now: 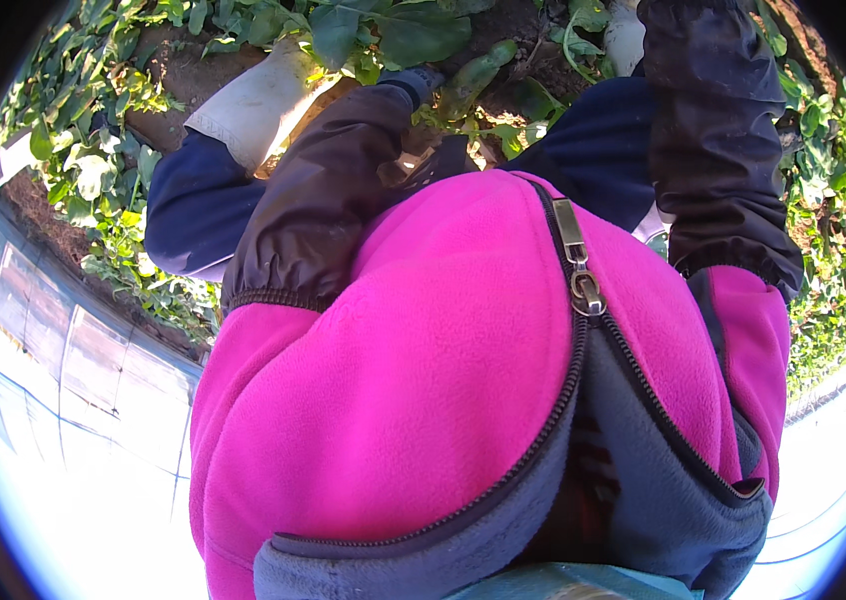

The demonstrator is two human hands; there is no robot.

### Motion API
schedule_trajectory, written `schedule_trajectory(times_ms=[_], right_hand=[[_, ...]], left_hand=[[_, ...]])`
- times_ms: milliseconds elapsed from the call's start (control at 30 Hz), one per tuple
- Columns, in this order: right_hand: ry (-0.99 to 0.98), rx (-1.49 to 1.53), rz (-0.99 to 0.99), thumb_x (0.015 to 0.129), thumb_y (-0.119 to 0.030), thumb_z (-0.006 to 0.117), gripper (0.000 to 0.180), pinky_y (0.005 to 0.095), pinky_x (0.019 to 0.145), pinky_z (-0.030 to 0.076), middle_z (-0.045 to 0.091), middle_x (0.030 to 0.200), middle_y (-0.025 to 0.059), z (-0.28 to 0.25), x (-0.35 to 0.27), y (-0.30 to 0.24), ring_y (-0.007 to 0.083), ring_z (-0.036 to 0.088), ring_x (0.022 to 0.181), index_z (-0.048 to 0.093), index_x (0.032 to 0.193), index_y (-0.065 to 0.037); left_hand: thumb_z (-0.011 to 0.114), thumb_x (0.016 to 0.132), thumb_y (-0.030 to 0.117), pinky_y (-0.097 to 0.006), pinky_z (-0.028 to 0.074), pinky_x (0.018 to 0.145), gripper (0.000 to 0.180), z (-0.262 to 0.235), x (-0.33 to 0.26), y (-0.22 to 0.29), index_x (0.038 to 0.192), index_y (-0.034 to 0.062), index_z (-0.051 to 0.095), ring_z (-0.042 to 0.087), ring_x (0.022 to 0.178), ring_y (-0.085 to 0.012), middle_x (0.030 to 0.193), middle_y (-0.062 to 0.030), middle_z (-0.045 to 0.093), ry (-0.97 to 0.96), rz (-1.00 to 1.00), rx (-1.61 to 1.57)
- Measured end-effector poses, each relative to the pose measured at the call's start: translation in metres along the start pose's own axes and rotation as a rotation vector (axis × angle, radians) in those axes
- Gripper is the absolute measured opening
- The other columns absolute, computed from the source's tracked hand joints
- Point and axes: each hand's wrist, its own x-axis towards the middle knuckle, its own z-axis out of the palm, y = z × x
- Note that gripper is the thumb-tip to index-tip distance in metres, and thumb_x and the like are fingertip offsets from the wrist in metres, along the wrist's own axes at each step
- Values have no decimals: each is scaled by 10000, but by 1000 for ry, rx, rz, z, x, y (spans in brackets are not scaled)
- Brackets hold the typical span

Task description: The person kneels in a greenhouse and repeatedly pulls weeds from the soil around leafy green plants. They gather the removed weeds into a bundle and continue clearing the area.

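My left hand [415, 84], in a dark glove, reaches down among broad green leaves [413, 36] near the top of the head view. Its fingers are hidden, so what they touch or hold does not show. Just right of the glove is a drooping, paler green leaf [479, 80]. My right arm, in a dark brown sleeve cover [718, 130], runs out past the upper edge, and the hand itself lies outside the picture. A matching sleeve cover [313, 190] covers my left forearm.
My pale boots [261, 106] stand on brown soil [178, 65] between my bent knees in navy trousers [193, 205]. Low leafy plants [93, 170] grow on both sides. Behind on the left is a pale paneled surface [93, 350]. My pink fleece jacket [443, 340] blocks the lower middle.
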Motion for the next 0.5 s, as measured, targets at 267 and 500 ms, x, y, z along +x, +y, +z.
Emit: schedule_trajectory(times_ms=[267, 500], right_hand=[[76, -174, -213, 896, -93, 523, 205, 266, 734, 488, 669, 934, 87, -22, 1, 3, 148, 618, 841, 635, 1022, 22], [209, 535, -55, 896, -85, 521, 247, 262, 778, 483, 644, 1018, 101, -32, 3, -6, 151, 604, 905, 598, 1092, 44]], left_hand=[[385, 904, 356, -427, 372, 989, 417, 45, 38, -3, 1270, 191, 500, 485, 1189, -275, 1340, -89, 472, 11, -137, -147], [388, 900, 373, -424, 356, 1001, 432, 58, 58, 2, 1272, 182, 496, 475, 1199, -272, 1343, -91, 467, 0, -230, -216]])
